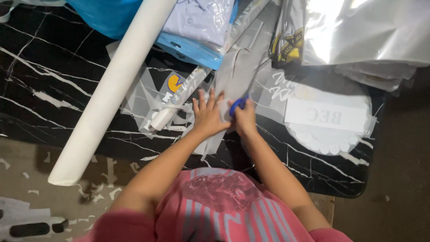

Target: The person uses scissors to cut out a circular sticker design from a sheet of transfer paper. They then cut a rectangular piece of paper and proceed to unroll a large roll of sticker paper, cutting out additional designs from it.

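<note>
My left hand [208, 114] lies flat with fingers spread on a sheet of clear transfer film [237, 74] on the black marble table [49, 85]. My right hand [245, 118] grips blue-handled scissors [237, 105] right beside it, the blades pointing away from me along the film. The blades blur against the grey film, so I cannot tell where they cut. More film with printed designs [175, 85] lies just left of my left hand.
A long white roll [112, 89] slants across the table's left; a small roll [172, 110] lies by it. Bagged garments [197, 27] and silvery bags [363, 31] sit at the back. A round white doily with a label [329, 118] is right. Paper scraps litter the floor [27, 179].
</note>
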